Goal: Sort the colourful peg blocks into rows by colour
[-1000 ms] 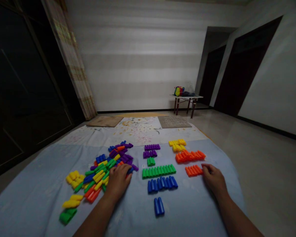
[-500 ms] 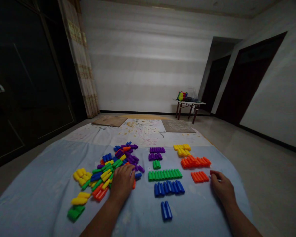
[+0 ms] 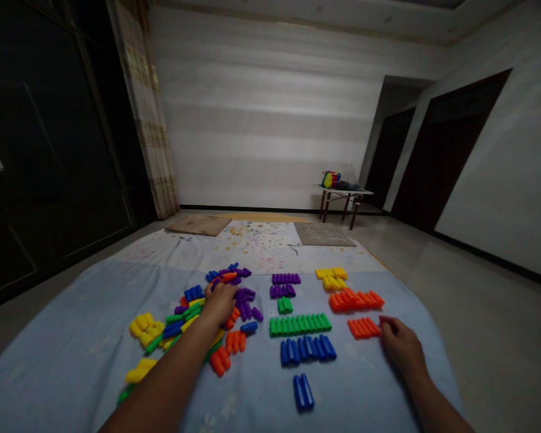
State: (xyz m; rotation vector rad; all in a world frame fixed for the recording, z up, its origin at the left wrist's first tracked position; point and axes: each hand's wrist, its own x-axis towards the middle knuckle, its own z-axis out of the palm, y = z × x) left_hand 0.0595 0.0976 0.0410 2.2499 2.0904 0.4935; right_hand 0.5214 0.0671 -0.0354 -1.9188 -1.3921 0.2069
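My left hand (image 3: pixel 222 302) reaches over the mixed pile of coloured plastic pieces, near its purple pieces (image 3: pixel 246 294). Its fingertips point down among them and are hidden. Bullet-shaped pieces in purple, blue, green, yellow and orange make up the pile. At the right, my right hand (image 3: pixel 401 344) rests on the cloth with its fingers curled, the tips beside the end of a short orange row (image 3: pixel 364 328). Whatever those fingers hold, if anything, cannot be made out. Loose orange pieces (image 3: pixel 235 341) lie nearer me, below the left hand.
Sorted rows stand mid-table: purple (image 3: pixel 286 279), green (image 3: pixel 300 325), blue (image 3: pixel 308 350) and a blue pair (image 3: pixel 303 392). Yellow pieces (image 3: pixel 331 273) and a longer orange row (image 3: pixel 356 300) lie farther right. Two flat boards (image 3: pixel 324 233) (image 3: pixel 199 225) rest at the table's far edge.
My left hand has moved forward and slightly left over the pile, uncovering orange pieces near its front. My right hand is slightly closer to the short orange row. The view has tilted up a little.
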